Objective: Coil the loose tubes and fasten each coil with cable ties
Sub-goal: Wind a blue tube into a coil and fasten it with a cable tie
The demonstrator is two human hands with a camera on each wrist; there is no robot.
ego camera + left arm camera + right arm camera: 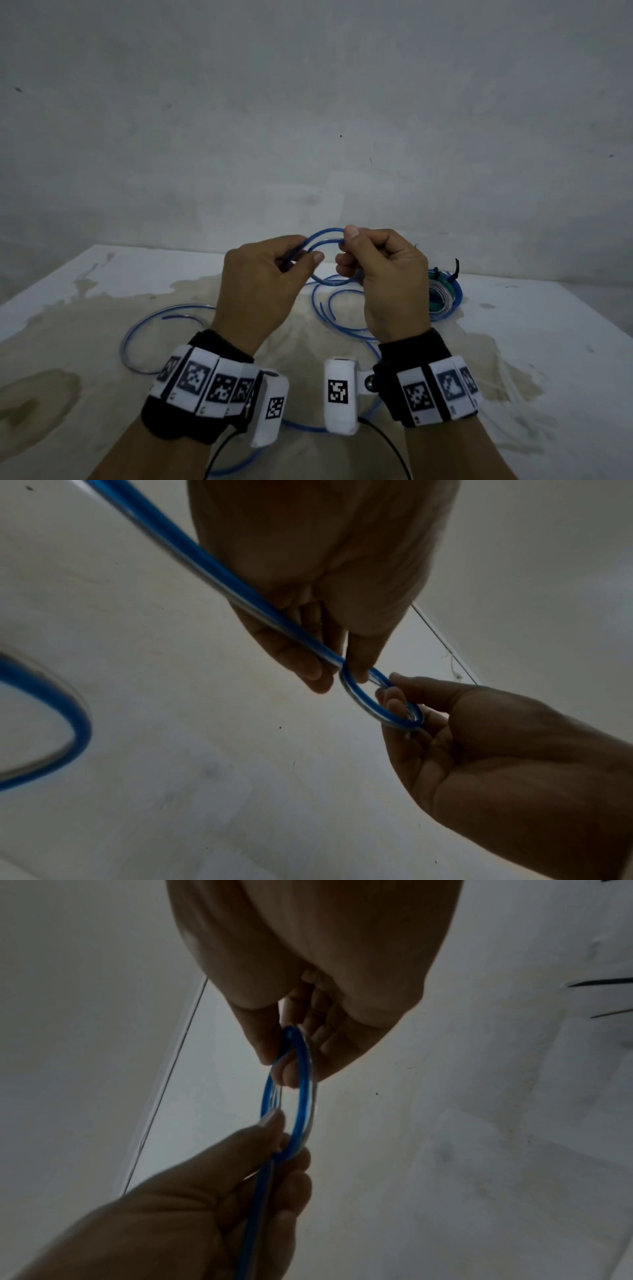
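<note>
A blue translucent tube (324, 240) is held up above the table (548, 342), bent into a small double loop between my two hands. My left hand (301, 258) pinches the loop's left side with thumb and fingers; the rest of the tube trails down under my wrists. My right hand (344, 250) pinches the loop's right side, thumb on top. In the left wrist view the tube (222, 569) runs past my left hand (337, 674) into the loop (363, 704). From the right wrist, the right hand (284, 1064) grips the loop (304, 1085).
More loose blue tubes (154, 325) lie in wide curves on the stained white table. Finished coils (442, 296) of green, clear and blue tube sit at the back right, with a black cable tie (456, 268) sticking up. A grey wall stands behind the table.
</note>
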